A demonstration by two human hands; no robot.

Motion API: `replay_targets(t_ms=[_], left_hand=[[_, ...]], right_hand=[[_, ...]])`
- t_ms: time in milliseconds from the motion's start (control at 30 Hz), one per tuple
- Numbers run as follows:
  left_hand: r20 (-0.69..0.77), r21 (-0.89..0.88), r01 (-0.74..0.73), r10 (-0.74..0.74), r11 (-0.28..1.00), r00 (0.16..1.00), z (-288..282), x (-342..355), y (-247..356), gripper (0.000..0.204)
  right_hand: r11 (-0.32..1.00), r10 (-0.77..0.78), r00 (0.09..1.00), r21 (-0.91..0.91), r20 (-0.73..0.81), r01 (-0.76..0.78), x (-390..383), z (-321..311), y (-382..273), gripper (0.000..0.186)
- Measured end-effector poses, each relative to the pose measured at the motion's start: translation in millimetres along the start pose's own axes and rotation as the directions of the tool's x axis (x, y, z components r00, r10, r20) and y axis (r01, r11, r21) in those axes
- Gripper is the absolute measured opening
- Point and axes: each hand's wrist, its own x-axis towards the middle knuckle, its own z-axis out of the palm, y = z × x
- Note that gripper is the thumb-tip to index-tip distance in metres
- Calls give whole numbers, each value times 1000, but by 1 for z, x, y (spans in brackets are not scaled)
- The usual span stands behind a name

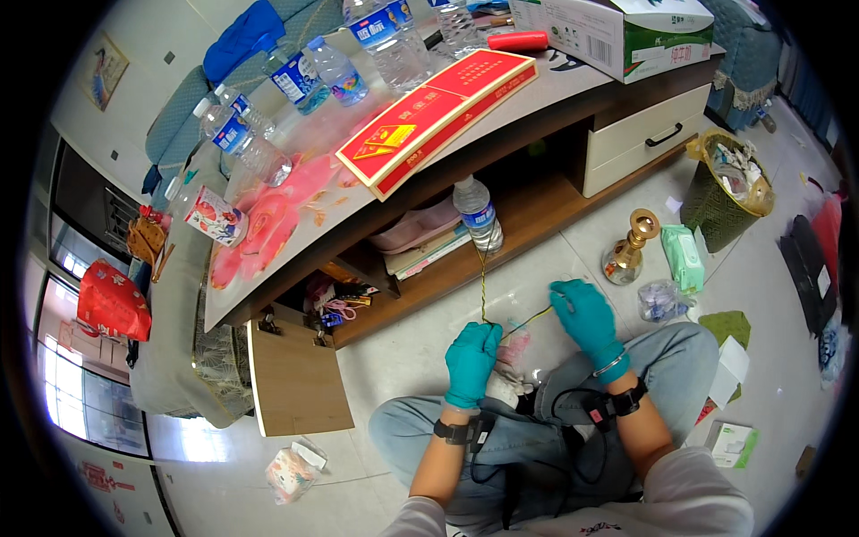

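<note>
Both my hands wear teal gloves. My left hand point(472, 365) is closed on a thin yellow-and-black cord point(484, 285) low above the floor. From there one stretch of the cord runs up to a clear plastic bottle point(477, 217) with a blue label, which stands on the cabinet's lower shelf. Another stretch slants across to my right hand point(586, 318), whose fingers are pinched on it. How the cord meets the bottle is too small to make out. Something pink and crumpled point(513, 351) lies on the floor between my hands.
A low cabinet point(528, 201) spans the front, its door point(300, 380) swung out at left. On top stand several bottles point(376, 31), a red flat box point(438, 112) and a milk carton box point(617, 40). A brass-coloured vase point(626, 255), wipes pack point(683, 255) and bin point(716, 210) are at right.
</note>
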Motion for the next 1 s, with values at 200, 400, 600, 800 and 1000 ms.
replay_targets(t_ms=[200, 400, 600, 800, 1000], left_hand=[[188, 250, -115, 68, 961, 980, 1, -5, 23, 13], [207, 315, -151, 87, 937, 974, 5, -7, 20, 14], [67, -277, 200, -188, 940, 980, -27, 13, 24, 24], [229, -865, 413, -508, 285, 830, -56, 46, -19, 32], [443, -831, 534, -395, 156, 805, -49, 41, -11, 29]], right_hand=[[733, 125, 891, 565, 436, -379, -14, 48, -22, 36], [427, 158, 799, 689, 580, -585, -14, 66, -17, 28], [222, 150, 778, 746, 610, -628, 11, 42, -14, 26], [340, 175, 735, 660, 655, -670, 40, 2, -7, 27], [233, 266, 647, 603, 715, -763, 26, 7, 10, 28]])
